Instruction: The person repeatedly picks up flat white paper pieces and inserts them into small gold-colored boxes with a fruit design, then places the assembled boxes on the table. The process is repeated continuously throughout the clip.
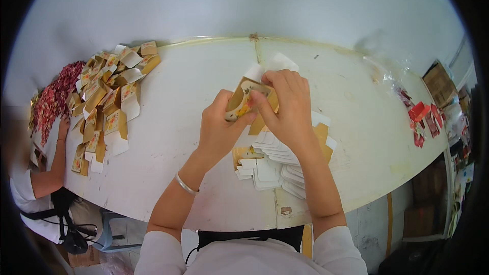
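A patterned gold box (247,90) is being held open above the middle of the table (178,97).
Fingers of the left hand (216,125) are gripping the box's left side; those of the right hand (289,104) are gripping its right side, thumb bending over its front. Between box and near edge, overlapping white-flapped cartons (267,170) are lying, partly behind the right forearm. Toward the table's far left corner, open boxes (116,124) are lying heaped beside red packets (58,91); a co-worker's hand (63,125) is reaching in nearby.
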The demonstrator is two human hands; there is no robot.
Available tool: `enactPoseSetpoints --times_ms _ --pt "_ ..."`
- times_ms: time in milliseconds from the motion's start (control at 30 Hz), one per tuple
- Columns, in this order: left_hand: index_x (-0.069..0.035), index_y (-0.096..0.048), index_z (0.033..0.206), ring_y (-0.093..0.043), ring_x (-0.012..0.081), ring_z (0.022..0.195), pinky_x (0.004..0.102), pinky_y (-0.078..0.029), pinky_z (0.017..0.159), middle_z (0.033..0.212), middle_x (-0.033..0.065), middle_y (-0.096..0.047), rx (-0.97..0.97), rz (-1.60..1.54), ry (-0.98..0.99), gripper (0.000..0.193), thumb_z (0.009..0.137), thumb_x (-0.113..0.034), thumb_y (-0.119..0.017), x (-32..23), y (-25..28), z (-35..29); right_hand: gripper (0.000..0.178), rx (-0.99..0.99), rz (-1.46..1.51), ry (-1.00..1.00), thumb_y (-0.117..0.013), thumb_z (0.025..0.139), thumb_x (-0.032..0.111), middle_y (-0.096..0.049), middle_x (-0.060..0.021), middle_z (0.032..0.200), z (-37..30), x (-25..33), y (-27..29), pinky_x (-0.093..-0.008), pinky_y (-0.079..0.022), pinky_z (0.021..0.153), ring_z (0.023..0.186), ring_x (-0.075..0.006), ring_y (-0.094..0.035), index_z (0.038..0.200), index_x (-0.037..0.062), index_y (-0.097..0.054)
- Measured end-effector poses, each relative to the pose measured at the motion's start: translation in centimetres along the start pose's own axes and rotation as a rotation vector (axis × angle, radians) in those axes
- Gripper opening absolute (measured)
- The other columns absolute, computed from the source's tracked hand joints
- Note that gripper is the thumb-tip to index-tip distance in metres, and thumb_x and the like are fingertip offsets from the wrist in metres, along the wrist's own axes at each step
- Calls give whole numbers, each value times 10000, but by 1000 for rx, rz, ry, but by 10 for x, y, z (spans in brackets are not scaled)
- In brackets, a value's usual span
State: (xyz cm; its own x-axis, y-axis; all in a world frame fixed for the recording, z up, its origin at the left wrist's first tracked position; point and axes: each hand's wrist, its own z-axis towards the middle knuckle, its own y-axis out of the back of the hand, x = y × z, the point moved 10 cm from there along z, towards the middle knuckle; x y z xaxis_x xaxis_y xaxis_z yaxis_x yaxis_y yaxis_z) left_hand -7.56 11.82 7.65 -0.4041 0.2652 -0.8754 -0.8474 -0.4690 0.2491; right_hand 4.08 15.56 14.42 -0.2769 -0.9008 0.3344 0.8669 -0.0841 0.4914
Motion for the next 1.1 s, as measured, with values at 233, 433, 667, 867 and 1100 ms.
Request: enactPoseSetpoints --times_ms 233,433,667,867,1100 --pt "-14 -456 1124 -500 149 1016 287 -399 852 1062 66 -543 365 -657 241 475 755 -230 -662 -4 -24 -17 231 15 133 39 -690 694 201 -541 -57 793 -2 10 4 -446 -334 891 771 -220 -516 597 66 -530" --pt "-7 -397 1237 -470 170 1093 315 -391 910 1146 96 -504 619 -755 298 721 673 -300 -738 2 -36 -29 170 45 581 232 -642 714 74 -570 -126 989 -10 39 3 -462 -269 1001 997 -259 -528 618 49 -504" --pt "-26 -248 1293 -485 199 1073 335 -457 858 1165 127 -467 157 -647 20 725 719 -52 -690 -26 2 -7 373 -255 1206 -583 -430 906 319 -465 -135 1197 -15 -33 -3 -411 -356 946 1139 -253 -436 1139 30 -467" --pt "-78 -219 1287 -451 225 1108 349 -445 867 1130 126 -447 5 -464 -330 681 756 -17 -641 -41 14 -13 356 184 1721 -955 -482 870 226 -516 -80 1128 -34 -13 -59 -315 -404 863 1041 -165 -480 1183 61 -447" --pt "-78 -249 1210 -547 230 968 311 -488 738 1145 148 -435 151 86 -335 586 776 -52 -642 -35 6 -13 356 97 1545 -913 -412 744 -18 -580 -94 1026 -36 -31 -57 -316 -432 819 920 -177 -538 1074 4 -543"
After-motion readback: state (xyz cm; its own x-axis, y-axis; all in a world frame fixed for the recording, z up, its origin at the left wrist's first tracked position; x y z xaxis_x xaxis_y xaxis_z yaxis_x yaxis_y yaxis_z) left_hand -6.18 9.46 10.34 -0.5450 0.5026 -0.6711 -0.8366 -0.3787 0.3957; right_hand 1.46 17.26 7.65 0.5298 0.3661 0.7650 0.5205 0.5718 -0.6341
